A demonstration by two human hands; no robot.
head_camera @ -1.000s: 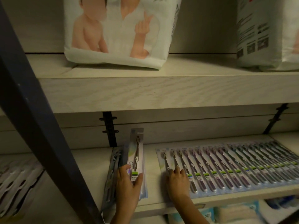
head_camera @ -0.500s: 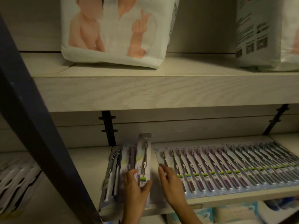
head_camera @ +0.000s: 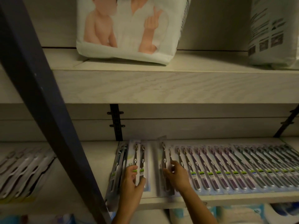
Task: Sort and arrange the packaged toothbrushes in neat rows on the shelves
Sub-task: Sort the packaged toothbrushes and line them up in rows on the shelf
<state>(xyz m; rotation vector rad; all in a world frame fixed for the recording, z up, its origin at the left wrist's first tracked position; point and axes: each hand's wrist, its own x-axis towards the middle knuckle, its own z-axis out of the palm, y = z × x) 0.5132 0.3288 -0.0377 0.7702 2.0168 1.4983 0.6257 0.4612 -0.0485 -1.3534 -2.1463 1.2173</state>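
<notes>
Change vs a second ago: the clear blister pack with one purple-handled toothbrush [head_camera: 163, 154] is out of the left grip [head_camera: 131, 181], where it stood raised. It now lies at the left end of the long row of overlapped toothbrush packs [head_camera: 226, 173], centre-right of frame. The right grip [head_camera: 178, 176] has come off the row and pinches that pack's right edge, fingers curled onto it. Its hang-tab end looks tipped up off the shelf, so I'd call it not seated yet.

The left grip has dropped back to the white-backed pack showing two brushes [head_camera: 139, 157], bottom centre. Fingers lie across its face and the thumb hooks its right edge. A leaning stack of dark-handled packs [head_camera: 119, 160] sits just left of it.

Meaning: reads as a hand-over, one more unit joining the row. A bare strip separates the stack from the row. Next: flatten it and match the overlap.

Surface: pale wood-grain lower shelf [head_camera: 242, 198], black slotted bracket strip [head_camera: 115, 122] behind. The upper shelf [head_camera: 161, 84], same finish, carries a white soft bag printed with a baby [head_camera: 129, 29] and a second white bag [head_camera: 275, 29] at top right. A dark metal upright [head_camera: 40, 94] slants across the left, with grey packs [head_camera: 24, 168] beyond it at lower left. Light is dim.
</notes>
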